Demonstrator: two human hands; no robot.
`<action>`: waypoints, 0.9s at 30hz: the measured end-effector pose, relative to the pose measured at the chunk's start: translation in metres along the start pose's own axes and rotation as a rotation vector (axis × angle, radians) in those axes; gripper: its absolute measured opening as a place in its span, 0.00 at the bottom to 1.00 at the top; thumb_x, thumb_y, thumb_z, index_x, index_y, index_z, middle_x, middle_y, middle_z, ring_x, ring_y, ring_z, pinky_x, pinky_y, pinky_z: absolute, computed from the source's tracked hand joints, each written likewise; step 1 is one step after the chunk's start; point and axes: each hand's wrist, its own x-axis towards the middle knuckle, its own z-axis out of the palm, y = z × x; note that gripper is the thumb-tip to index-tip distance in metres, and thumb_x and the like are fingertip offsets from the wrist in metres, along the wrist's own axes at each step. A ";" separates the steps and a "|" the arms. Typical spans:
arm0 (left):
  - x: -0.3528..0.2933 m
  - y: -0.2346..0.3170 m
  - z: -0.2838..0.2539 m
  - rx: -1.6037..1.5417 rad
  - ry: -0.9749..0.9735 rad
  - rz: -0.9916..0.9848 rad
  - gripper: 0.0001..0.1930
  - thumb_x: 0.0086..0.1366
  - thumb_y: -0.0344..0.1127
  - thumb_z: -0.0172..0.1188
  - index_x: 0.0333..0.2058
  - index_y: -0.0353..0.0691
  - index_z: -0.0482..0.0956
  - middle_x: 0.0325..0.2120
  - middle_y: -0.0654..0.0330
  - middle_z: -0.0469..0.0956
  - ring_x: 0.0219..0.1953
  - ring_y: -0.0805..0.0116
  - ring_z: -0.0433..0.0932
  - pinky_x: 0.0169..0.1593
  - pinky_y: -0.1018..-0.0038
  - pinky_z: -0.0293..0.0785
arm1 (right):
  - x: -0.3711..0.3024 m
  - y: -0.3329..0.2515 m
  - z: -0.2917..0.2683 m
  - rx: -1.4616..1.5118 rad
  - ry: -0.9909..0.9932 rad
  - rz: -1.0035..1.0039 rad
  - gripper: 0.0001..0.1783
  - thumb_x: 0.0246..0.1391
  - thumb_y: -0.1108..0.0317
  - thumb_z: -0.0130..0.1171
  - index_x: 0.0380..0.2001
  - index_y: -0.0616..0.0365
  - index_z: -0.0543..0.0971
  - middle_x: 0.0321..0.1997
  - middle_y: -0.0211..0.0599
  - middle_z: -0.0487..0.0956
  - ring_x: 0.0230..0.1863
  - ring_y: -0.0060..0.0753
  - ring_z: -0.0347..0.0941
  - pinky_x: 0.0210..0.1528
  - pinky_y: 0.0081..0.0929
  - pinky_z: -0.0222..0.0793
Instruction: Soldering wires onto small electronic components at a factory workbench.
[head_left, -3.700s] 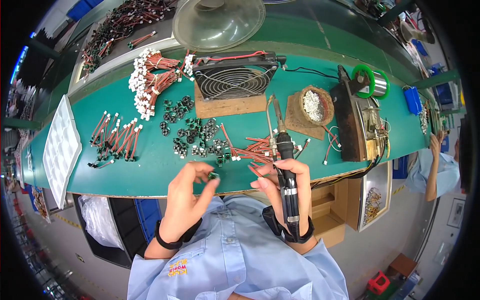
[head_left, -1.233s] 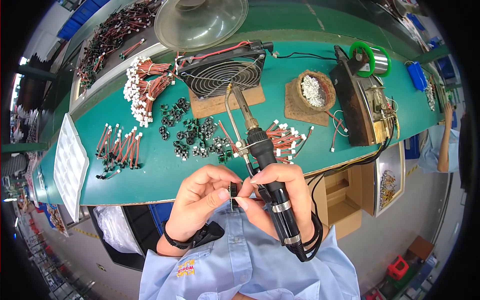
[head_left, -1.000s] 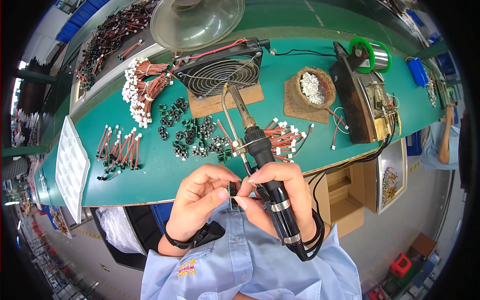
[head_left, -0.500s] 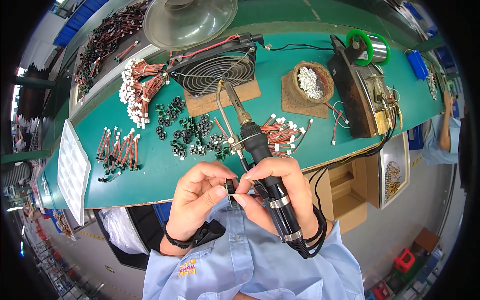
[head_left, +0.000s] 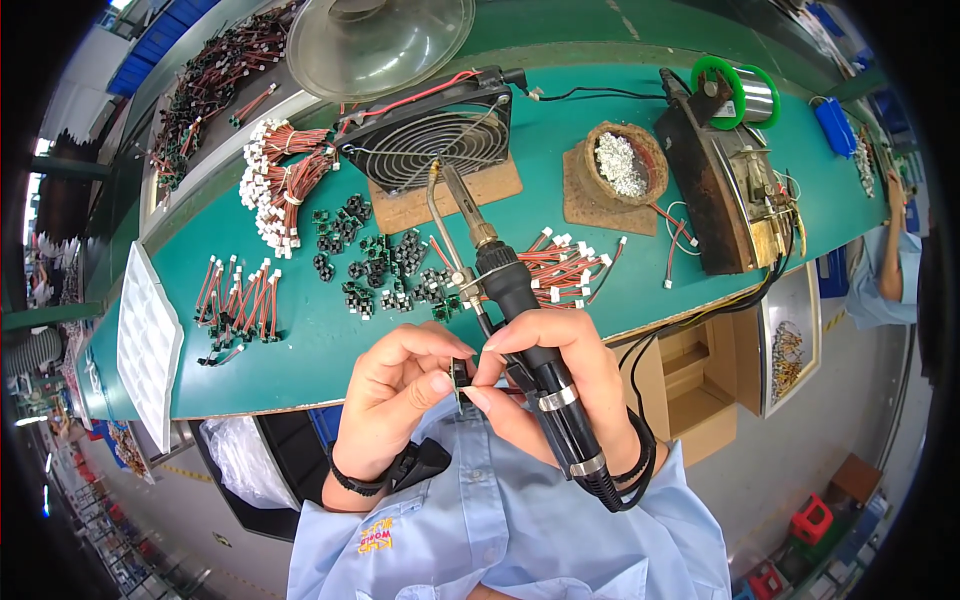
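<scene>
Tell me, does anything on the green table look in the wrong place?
Maybe: a thin red-and-black wire with a white plug lies beside the dark boxy machine, apart from the pile of similar white-plugged wires. It looks stray. Nothing looks clearly spilled or broken.

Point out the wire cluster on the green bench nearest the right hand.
The red-wire cluster just right of the soldering iron in the right hand; the bundled wires and the board-tipped wires lie farther left.

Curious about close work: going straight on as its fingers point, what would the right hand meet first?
Probably the small dark part in the left hand; the right hand seems at or near it, though depth is unclear.
</scene>
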 end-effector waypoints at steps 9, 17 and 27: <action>0.002 -0.002 0.000 -0.025 -0.021 -0.026 0.09 0.62 0.28 0.54 0.40 0.32 0.70 0.37 0.57 0.71 0.41 0.70 0.71 0.47 0.74 0.66 | 0.002 0.002 -0.002 0.014 -0.013 -0.021 0.24 0.39 0.83 0.62 0.42 0.58 0.69 0.27 0.32 0.76 0.27 0.23 0.75 0.31 0.19 0.69; 0.002 0.001 0.003 0.020 0.015 -0.039 0.10 0.61 0.30 0.56 0.39 0.33 0.70 0.35 0.58 0.72 0.40 0.71 0.71 0.46 0.75 0.65 | 0.002 0.003 -0.004 0.026 -0.029 -0.008 0.24 0.39 0.82 0.62 0.43 0.58 0.69 0.26 0.32 0.76 0.27 0.23 0.75 0.30 0.18 0.69; 0.004 0.011 0.000 0.003 -0.057 -0.112 0.08 0.60 0.23 0.54 0.39 0.31 0.70 0.36 0.57 0.71 0.40 0.71 0.71 0.44 0.75 0.67 | 0.004 -0.002 -0.009 0.012 -0.079 0.040 0.23 0.41 0.81 0.62 0.43 0.57 0.69 0.28 0.32 0.75 0.28 0.24 0.75 0.31 0.20 0.69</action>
